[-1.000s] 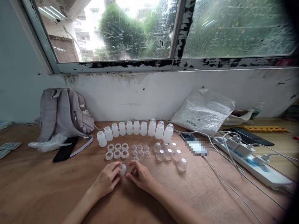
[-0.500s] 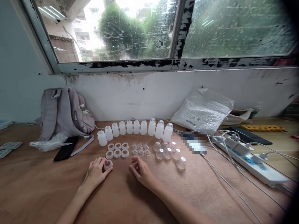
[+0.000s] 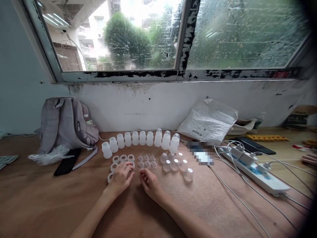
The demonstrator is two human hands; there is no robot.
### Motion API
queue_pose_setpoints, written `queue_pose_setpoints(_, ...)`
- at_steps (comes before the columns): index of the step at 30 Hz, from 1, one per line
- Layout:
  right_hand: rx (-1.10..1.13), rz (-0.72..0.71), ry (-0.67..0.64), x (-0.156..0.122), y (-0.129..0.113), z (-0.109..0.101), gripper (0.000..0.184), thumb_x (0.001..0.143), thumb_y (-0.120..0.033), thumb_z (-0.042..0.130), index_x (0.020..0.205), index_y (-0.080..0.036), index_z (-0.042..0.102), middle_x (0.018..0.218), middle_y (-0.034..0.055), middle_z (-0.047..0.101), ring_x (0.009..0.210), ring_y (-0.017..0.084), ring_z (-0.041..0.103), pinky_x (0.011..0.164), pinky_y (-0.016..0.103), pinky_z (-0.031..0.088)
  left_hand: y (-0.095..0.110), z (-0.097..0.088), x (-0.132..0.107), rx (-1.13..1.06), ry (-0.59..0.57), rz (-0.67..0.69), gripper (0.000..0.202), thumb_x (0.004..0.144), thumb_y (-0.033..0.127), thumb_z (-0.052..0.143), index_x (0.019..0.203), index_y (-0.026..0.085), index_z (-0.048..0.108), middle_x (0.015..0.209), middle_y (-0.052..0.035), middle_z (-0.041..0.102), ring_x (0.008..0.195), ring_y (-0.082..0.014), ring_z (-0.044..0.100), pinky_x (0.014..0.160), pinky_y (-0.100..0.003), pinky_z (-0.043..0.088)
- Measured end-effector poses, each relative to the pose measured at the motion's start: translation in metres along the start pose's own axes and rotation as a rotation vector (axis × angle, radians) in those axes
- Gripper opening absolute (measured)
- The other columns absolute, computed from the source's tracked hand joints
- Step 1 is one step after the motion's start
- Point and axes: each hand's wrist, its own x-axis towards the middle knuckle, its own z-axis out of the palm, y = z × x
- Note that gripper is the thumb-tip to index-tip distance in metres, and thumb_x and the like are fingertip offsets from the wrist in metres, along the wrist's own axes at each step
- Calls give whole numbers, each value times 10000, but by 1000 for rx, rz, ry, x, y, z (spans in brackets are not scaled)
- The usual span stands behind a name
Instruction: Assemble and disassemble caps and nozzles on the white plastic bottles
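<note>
My left hand is open over the white bottle collar rings, its fingertips by the ring nearest the teats and its thumb apart. One ring lies just left of that hand and is partly hidden by it. My right hand rests on the table with loosely curved fingers, thumb and index apart, nothing visible in it. In front of its fingertips sit several clear bottle teats. Transparent dome caps stand to the right. Behind everything, frosted baby bottles form an arc; three at the right end wear clear domes.
A grey backpack, a crumpled plastic bag and a black flat object lie left. On the right are a blurred phone, a power strip with cables, a bubble-wrap bag and another person's hand.
My left hand has let go of the front ring and moved right, over the grouped rings. My right hand stays nearly in place. The view has shifted slightly, and another person's hand appears at the right.
</note>
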Motion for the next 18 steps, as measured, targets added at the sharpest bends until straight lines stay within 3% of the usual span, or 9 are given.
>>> queue_pose_setpoints(3,-54,-70,99,1,2,-10,126,815,-148,402,879,-203,496,769,28,558,651,131,525,596,244,437,11,15,6,-81,-3,31,125,810,211,416,826,200,540,845,-35,571,833,-179,535,759,-324,429)
queue_pose_setpoints(9,-269,-247,279,22,12,-40,243,795,-122,406,1011,-210,478,977,84,541,936,194,509,791,351,424,15,30,-5,-198,-49,34,127,810,177,403,817,199,528,839,-37,571,791,-173,529,723,-316,437)
queue_pose_setpoints(11,-396,-248,315,42,14,-53,258,799,-138,390,1032,-206,477,977,89,549,949,208,499,798,377,410,15,29,-8,-219,-61,28,127,807,174,405,831,199,528,856,-43,573,805,-178,527,733,-324,435)
queue_pose_setpoints(14,-629,-115,345,85,19,-75,302,807,-171,383,1095,-179,471,1090,110,523,1043,232,435,859,403,349,15,27,-9,-254,-70,12,131,803,168,410,849,196,530,869,-45,577,821,-180,527,745,-330,436)
queue_pose_setpoints(18,-915,-57,185,140,35,-103,304,799,-172,379,1062,-191,529,1171,84,509,1141,264,330,959,449,187,14,27,-9,-296,-43,0,162,800,160,414,909,190,530,876,-48,585,821,-178,539,746,-331,447)
